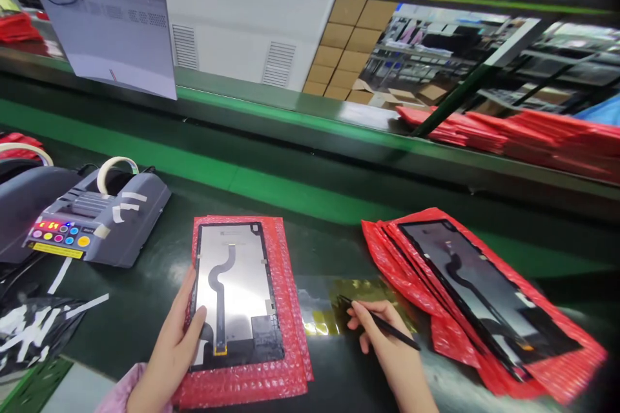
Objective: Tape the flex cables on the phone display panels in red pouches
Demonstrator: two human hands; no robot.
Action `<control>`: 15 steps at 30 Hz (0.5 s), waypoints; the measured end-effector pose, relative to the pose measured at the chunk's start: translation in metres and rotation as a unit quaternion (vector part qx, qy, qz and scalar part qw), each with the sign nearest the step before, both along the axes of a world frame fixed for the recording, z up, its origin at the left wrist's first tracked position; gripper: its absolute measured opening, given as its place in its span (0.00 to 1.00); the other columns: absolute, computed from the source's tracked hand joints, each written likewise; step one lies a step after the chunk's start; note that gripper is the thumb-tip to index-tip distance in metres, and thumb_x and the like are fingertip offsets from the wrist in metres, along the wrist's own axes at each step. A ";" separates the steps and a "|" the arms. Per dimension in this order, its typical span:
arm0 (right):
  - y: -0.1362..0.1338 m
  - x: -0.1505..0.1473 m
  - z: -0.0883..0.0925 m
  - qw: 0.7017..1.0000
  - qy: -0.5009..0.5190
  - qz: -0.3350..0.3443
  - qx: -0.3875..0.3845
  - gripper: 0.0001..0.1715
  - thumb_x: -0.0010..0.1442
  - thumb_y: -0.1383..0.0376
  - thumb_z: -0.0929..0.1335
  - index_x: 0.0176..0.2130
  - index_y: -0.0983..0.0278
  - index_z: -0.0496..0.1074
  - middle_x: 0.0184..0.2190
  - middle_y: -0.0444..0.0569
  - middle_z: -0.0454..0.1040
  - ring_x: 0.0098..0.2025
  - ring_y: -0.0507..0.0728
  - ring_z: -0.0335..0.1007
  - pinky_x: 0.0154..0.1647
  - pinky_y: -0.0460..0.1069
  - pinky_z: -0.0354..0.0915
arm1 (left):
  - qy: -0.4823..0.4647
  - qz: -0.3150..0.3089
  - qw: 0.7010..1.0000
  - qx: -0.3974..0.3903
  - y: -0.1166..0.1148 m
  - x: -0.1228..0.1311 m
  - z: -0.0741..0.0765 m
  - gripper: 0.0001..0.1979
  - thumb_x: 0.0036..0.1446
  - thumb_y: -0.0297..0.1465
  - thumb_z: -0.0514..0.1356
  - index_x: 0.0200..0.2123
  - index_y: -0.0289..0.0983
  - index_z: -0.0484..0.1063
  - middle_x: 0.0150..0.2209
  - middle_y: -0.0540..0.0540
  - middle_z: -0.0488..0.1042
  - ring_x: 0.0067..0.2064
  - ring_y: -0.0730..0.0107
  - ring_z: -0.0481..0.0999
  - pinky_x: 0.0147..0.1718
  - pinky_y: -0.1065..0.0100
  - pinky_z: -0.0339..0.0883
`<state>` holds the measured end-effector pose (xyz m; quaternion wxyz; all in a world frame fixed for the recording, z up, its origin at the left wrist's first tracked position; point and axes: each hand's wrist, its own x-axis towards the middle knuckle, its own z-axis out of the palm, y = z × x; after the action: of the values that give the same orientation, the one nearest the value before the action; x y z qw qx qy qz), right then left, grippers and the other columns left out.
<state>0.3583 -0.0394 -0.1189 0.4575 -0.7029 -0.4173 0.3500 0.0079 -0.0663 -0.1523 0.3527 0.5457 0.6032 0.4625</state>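
A tablet display panel (pixel 247 284), silver-backed with a dark flex cable (pixel 220 303) along it, lies on red bubble-wrap bags (pixel 290 335). My left hand (pixel 181 326) grips its left edge, thumb on top and fingers along the side. In my right hand (pixel 382 329) are slim black tweezers (pixel 394 330), held like a pen. Their tip points left, over a sheet of yellow transparent film tape (pixel 356 290) on the bench. Whether the tips touch the film I cannot tell. Small yellow pieces (pixel 320 322) show at the sheet's left side.
More display panels (pixel 484 290) lie stacked in red bubble wrap at the right. A grey tape dispenser (pixel 106 213) stands at the left, near white tape scraps (pixel 33 335). A monitor (pixel 116 39) and a shelf ledge (pixel 290 103) with red bags (pixel 533 135) are behind.
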 end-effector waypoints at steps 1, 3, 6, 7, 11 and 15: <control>0.001 0.000 0.000 1.000 -0.004 0.002 -0.003 0.37 0.43 0.37 0.74 0.30 0.66 0.69 0.23 0.50 0.74 0.12 0.49 0.59 0.13 0.46 0.58 | 0.008 -0.001 1.000 0.008 0.000 0.000 0.000 0.29 0.68 0.40 0.54 0.69 0.46 0.54 0.70 0.48 0.53 0.71 0.64 0.52 0.69 0.59 0.44; 0.003 -0.002 0.001 1.000 -0.010 0.007 -0.013 0.37 0.43 0.35 0.74 0.29 0.66 0.69 0.24 0.51 0.75 0.12 0.49 0.59 0.13 0.47 0.59 | 0.018 -0.005 1.000 0.016 -0.001 0.001 0.000 0.29 0.68 0.39 0.53 0.70 0.46 0.54 0.71 0.49 0.53 0.71 0.65 0.51 0.69 0.60 0.44; 0.007 -0.006 0.003 1.000 -0.011 0.005 -0.018 0.37 0.41 0.35 0.74 0.26 0.65 0.69 0.24 0.53 0.76 0.12 0.50 0.60 0.14 0.47 0.60 | -0.001 -0.004 1.000 0.005 -0.002 0.005 0.002 0.29 0.68 0.41 0.54 0.69 0.44 0.55 0.71 0.48 0.52 0.71 0.64 0.50 0.69 0.58 0.43; 0.008 -0.007 0.004 1.000 -0.006 0.000 -0.015 0.37 0.41 0.35 0.74 0.25 0.65 0.68 0.24 0.53 0.76 0.12 0.50 0.60 0.14 0.47 0.60 | -0.024 -0.001 1.000 -0.007 -0.001 0.006 0.003 0.29 0.67 0.43 0.55 0.69 0.44 0.56 0.70 0.47 0.53 0.71 0.64 0.50 0.69 0.58 0.43; 0.007 -0.006 0.005 0.999 0.036 -0.014 0.010 0.36 0.41 0.37 0.76 0.23 0.65 0.66 0.23 0.54 0.76 0.13 0.49 0.60 0.13 0.46 0.60 | -0.215 0.075 0.972 -0.052 0.008 -0.005 0.016 0.32 0.58 0.49 0.63 0.62 0.44 0.65 0.67 0.46 0.60 0.68 0.63 0.61 0.67 0.60 0.53; -0.014 -0.021 0.004 0.994 0.089 -0.016 0.057 0.31 0.48 0.44 0.76 0.24 0.65 0.65 0.21 0.51 0.74 0.14 0.49 0.61 0.15 0.45 0.62 | -0.397 0.232 0.887 -0.050 0.023 -0.056 0.035 0.40 0.30 0.60 0.71 0.39 0.36 0.75 0.43 0.39 0.81 0.45 0.57 0.81 0.44 0.63 0.76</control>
<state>0.3373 -0.0533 -0.1151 0.5374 -0.6485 -0.3832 0.3793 -0.0483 -0.0435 -0.1172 0.4715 0.1427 0.5449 0.6785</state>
